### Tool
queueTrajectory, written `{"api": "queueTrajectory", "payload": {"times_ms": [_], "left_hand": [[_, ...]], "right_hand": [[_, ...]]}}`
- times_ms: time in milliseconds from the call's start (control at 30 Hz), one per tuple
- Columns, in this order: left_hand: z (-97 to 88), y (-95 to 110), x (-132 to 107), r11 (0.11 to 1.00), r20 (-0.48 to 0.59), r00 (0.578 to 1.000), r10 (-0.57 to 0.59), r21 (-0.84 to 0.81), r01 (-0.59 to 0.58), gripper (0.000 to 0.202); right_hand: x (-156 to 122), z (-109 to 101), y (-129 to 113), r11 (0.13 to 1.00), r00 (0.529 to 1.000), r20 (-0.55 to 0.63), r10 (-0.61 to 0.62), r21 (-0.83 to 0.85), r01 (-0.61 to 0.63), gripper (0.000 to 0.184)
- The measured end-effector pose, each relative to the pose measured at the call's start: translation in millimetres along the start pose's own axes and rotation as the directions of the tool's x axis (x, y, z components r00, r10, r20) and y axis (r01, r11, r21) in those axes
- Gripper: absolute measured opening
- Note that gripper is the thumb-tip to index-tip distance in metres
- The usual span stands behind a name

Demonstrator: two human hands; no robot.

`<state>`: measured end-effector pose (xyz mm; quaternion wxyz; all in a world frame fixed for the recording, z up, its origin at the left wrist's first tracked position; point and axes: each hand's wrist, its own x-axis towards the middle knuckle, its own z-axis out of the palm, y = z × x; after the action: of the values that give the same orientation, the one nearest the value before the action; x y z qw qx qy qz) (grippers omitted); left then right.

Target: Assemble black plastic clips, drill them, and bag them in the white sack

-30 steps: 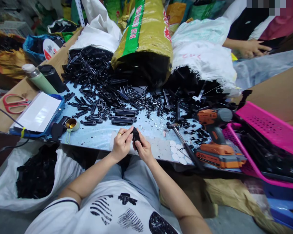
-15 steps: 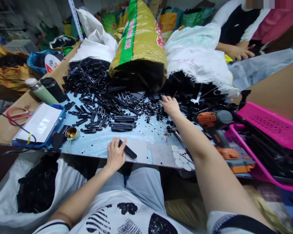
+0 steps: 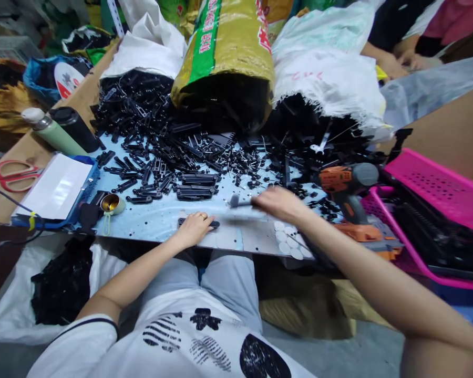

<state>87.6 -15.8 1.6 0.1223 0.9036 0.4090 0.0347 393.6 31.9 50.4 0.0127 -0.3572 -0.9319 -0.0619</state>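
Observation:
My left hand (image 3: 195, 229) presses its curled fingers down on a long, narrow black plastic part (image 3: 214, 224), which lies flat across the near edge of the bench. My right hand (image 3: 278, 203) is closed round a hammer, with the blurred dark hammer head (image 3: 236, 201) pointing left, above the bench and up to the right of the part. Beyond the left hand, several similar black parts (image 3: 197, 192) lie in a small stack. Small pins and black pieces (image 3: 236, 160) are heaped behind them.
Black parts spill from a white sack (image 3: 150, 47), a yellow-green sack (image 3: 236, 58) and another white sack (image 3: 323, 68). To the right are a cordless drill (image 3: 347, 184) and a pink basket (image 3: 429, 273). At left stand bottles, scissors (image 3: 16, 176) and a metal cup (image 3: 112, 203). A co-worker's hands (image 3: 405, 60) show behind.
My right hand has come back from the small-parts pile and taken up the hammer. The black part under my left hand has turned from slanted to nearly level. The view has shifted slightly.

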Motion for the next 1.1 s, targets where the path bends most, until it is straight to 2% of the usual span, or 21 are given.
{"api": "queueTrajectory", "payload": {"times_ms": [33, 100, 200, 300, 400, 467, 667, 733, 833, 900, 967, 1000, 1100], "left_hand": [[-0.6, 0.0, 2.2, 0.999, 0.004, 1.0, 0.023, -0.022, -0.023, 0.032], [-3.3, -0.1, 6.1, 0.997, 0.022, 0.998, 0.054, -0.052, -0.053, 0.031], [-9.1, 1.7, 9.2, 0.995, 0.047, 0.997, 0.059, -0.08, -0.055, 0.034], [-12.9, 6.3, 8.1, 0.993, 0.041, 0.997, 0.071, -0.099, -0.066, 0.052], [-12.0, 10.0, 4.2, 0.989, 0.016, 0.994, 0.108, -0.104, -0.106, 0.068], [-9.3, 10.2, 1.6, 0.988, -0.011, 0.994, 0.112, -0.108, -0.112, 0.065], [-0.5, 2.6, -3.1, 0.982, -0.114, 0.989, 0.095, -0.15, -0.111, 0.038], [0.6, 2.1, -4.5, 0.983, -0.115, 0.99, 0.08, -0.156, -0.098, 0.037], [1.0, 8.3, 1.6, 0.986, -0.052, 0.996, 0.069, -0.148, -0.076, 0.043], [0.3, 15.8, 19.7, 0.981, -0.026, 0.99, 0.139, -0.132, -0.141, 0.048], [-1.4, 22.5, 53.0, 0.977, -0.056, 0.983, 0.175, -0.116, -0.18, 0.045], [-2.7, 24.5, 74.4, 0.98, -0.084, 0.984, 0.158, -0.107, -0.166, 0.04], [-5.9, 24.7, 143.0, 0.996, -0.117, 0.993, -0.009, -0.088, -0.002, 0.032]], "right_hand": [[-7.4, 4.5, -27.6, 0.995, 0.999, 0.022, -0.049, 0.088, 0.047, 0.027], [-17.6, 18.0, -72.9, 0.981, 0.997, 0.057, -0.061, 0.186, 0.049, 0.031], [-20.7, 36.6, -106.9, 0.98, 0.995, 0.088, 0.042, 0.191, -0.058, 0.035], [-17.1, 39.1, -112.5, 0.979, 0.986, 0.103, 0.132, 0.141, -0.145, 0.036], [-15.2, 27.7, -114.3, 0.983, 0.985, 0.081, 0.154, 0.085, -0.161, 0.036], [-14.7, 17.9, -118.6, 0.986, 0.985, 0.057, 0.162, 0.04, -0.164, 0.034], [-4.9, -2.0, -124.7, 0.981, 0.981, 0.017, 0.195, -0.026, -0.195, 0.029], [-1.9, 0.2, -118.3, 0.983, 0.983, 0.022, 0.182, -0.011, -0.181, 0.029], [-5.9, 17.1, -103.6, 0.986, 0.988, 0.022, 0.153, 0.055, -0.154, 0.032], [-16.3, 33.6, -94.4, 0.982, 0.991, 0.006, 0.135, 0.134, -0.134, 0.035], [-31.5, 47.6, -88.5, 0.967, 0.987, -0.013, 0.158, 0.204, -0.152, 0.035], [-39.5, 51.9, -86.7, 0.958, 0.984, -0.016, 0.18, 0.231, -0.171, 0.035], [-55.3, 53.0, -80.5, 0.924, 0.964, -0.008, 0.266, 0.287, -0.252, 0.033]]}}
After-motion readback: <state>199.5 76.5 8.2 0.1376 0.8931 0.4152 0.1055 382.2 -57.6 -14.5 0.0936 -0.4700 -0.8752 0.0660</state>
